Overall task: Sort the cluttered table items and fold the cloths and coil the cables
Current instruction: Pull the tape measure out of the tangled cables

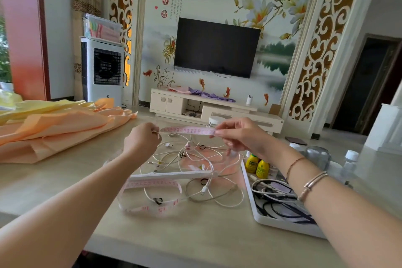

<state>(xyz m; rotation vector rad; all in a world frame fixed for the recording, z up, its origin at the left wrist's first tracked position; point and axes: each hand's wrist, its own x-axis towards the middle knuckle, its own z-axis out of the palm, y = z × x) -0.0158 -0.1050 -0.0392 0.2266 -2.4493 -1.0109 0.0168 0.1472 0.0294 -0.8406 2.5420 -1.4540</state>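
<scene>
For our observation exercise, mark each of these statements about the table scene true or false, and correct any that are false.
1. Both hands hold a pink measuring tape stretched between them. True: the left hand and right hand each pinch it.
2. The white cables are neatly coiled. False: they lie tangled on the table.
3. The orange cloth lies at the left of the table. True.
4. The white tray holds only bottles. False: dark cables lie in it too.
5. The television is showing a picture. False: its screen is dark.
</scene>
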